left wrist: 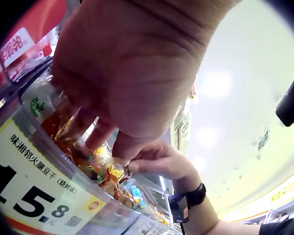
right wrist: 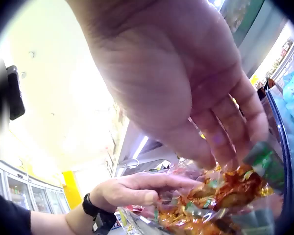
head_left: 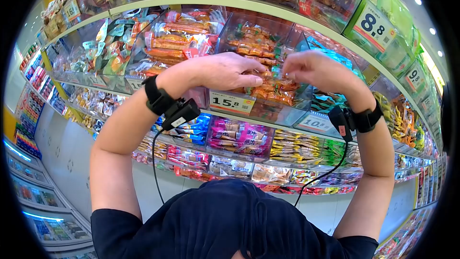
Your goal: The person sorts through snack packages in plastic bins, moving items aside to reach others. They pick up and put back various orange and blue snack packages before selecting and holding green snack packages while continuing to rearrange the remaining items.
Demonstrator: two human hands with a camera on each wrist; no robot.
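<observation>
Orange-brown snack packets (head_left: pixel 275 91) in clear wrappers fill a transparent bin, whose front carries a 15.8 price tag (head_left: pixel 232 103). From the left, my left hand (head_left: pixel 229 71) reaches over the bin with its fingers extended onto the packets. My right hand (head_left: pixel 314 71) comes in from the opposite side, fingers bent gently downward. In the right wrist view, the right fingers (right wrist: pixel 225 132) lie close against the packets (right wrist: pixel 220 200), and a green-printed wrapper end (right wrist: pixel 267 164) shows beside them. Both hands' fingertips come near each other in the left wrist view, around a shiny wrapper (left wrist: pixel 112 172).
Long sausage-like packets (head_left: pixel 175 38) fill the bin to the left; blue packets (head_left: pixel 330 52) lie to the right. A shelf edge (head_left: pixel 239 4) with price tags runs overhead. Lower shelves hold purple packs (head_left: pixel 238 135) and yellow packs (head_left: pixel 294 146). Cables hang from both wrist cameras.
</observation>
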